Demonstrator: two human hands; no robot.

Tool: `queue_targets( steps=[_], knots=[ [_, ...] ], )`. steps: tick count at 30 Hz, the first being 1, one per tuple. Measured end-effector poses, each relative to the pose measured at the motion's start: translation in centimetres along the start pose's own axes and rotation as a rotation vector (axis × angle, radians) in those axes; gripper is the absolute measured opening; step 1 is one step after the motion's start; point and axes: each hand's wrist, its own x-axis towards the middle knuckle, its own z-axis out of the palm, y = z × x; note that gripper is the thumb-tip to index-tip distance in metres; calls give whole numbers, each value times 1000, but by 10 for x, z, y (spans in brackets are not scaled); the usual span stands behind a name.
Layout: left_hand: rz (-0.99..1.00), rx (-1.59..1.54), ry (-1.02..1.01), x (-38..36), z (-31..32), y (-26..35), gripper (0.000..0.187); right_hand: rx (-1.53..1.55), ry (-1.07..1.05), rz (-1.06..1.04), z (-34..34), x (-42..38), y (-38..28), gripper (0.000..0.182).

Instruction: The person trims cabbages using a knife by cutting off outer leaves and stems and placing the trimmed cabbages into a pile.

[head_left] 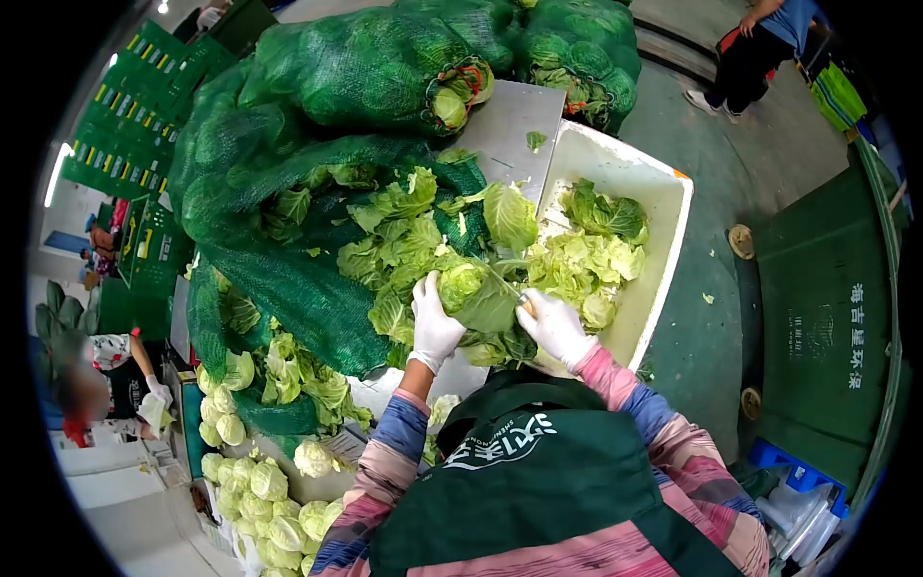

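My left hand (435, 322), in a white glove, grips a green cabbage (461, 285) from its left side. Large outer leaves (488, 306) spread from the cabbage's right side. In my right hand (556, 329), also gloved, is a knife (525, 303); its thin blade points up and left, by the leaves. Loose leaves (399, 231) lie beyond my left hand on green netting (288, 260). To the right, a white box (663, 216) holds cut-off leaves (594, 260). Part of the blade's edge is hard to make out against the leaves.
Full green net bags of cabbages (375, 72) lie at the far side of the metal table (514, 120). Trimmed cabbages (269, 505) are piled at lower left. A large green bin (817, 317) stands right. One person (125, 375) works at left; another (760, 48) stands at upper right.
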Motion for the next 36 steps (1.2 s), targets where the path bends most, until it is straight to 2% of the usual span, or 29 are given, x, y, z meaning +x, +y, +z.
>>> queue_targets(
  steps=[2, 8, 10, 14, 16, 20, 21, 24, 26, 27, 28, 30, 32, 33, 34, 36],
  knots=[
    [18, 34, 49, -3, 4, 2, 95, -26, 57, -101, 11, -1, 2, 22],
    [2, 141, 84, -13, 13, 22, 92, -185, -131, -8, 15, 9, 4, 23],
    [37, 183, 120, -12, 14, 25, 92, -201, -100, -44, 23, 12, 9, 24],
    [36, 184, 126, -12, 15, 30, 93, -262, -163, 38, 26, 24, 3, 21],
    [39, 229, 138, -10, 17, 34, 93, -258, -359, 208, 14, 29, -8, 30],
    [36, 208, 131, -10, 16, 36, 93, -261, -397, 221, 11, 35, -10, 28],
    [12, 222, 120, -8, 17, 39, 94, -253, -309, 159, 15, 39, 1, 24],
    [3, 226, 97, -7, 18, 45, 94, -278, -449, 49, 2, 45, 2, 24],
    [84, 234, 139, -19, 17, 39, 94, -296, -573, -9, -13, 42, -16, 26],
    [23, 232, 128, -20, 19, 40, 96, -298, -533, 103, 5, 44, -3, 26],
    [17, 233, 124, -20, 19, 41, 96, -312, -532, 163, 9, 46, -1, 29],
    [40, 234, 105, -14, 18, 46, 99, -402, -661, 61, 46, 48, 44, 33],
    [84, 170, 169, -24, 19, 27, 97, -385, -457, 294, 64, 43, 44, 37],
    [97, 105, 168, -30, 15, 21, 96, -293, -499, 313, 46, 42, 31, 46],
    [113, 37, 181, -32, 11, 15, 95, -186, -493, 352, 34, 40, 17, 61],
    [79, -141, 157, -39, 2, -3, 99, 186, -489, 391, 17, 39, 8, 74]
  ],
)
